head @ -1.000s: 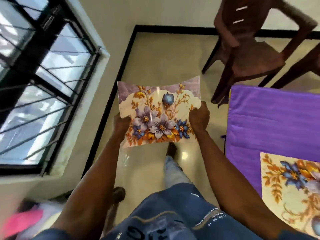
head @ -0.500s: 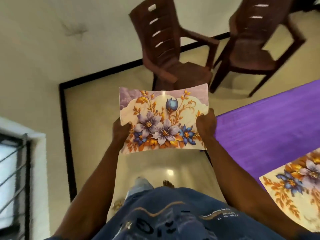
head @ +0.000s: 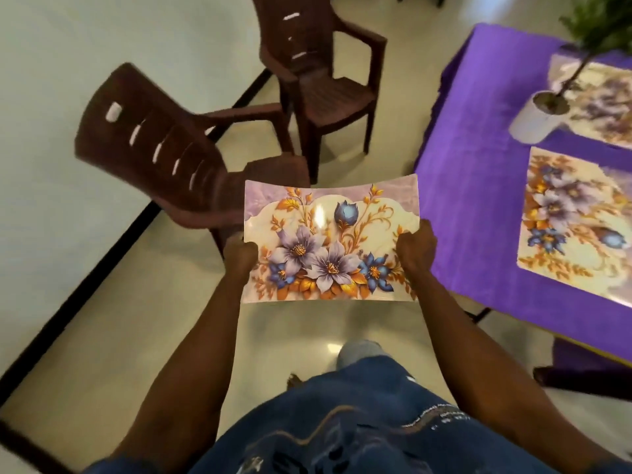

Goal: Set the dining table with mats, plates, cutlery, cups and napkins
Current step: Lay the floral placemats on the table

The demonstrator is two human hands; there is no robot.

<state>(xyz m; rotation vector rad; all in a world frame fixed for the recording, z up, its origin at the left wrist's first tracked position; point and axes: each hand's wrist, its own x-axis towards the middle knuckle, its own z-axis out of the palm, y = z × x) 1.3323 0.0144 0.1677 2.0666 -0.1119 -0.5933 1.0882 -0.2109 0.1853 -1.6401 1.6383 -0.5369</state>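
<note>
Purple-clothed table, two mats, brown chairs

I have one view only, a wide-angle head camera. It looks steeply down and forward over my own arms, close to my hands, with the table at its right edge.

Two brown plastic armchairs stand on a glossy cream floor edged by a black skirting line; plain pale wall, seemingly daylit.
</note>
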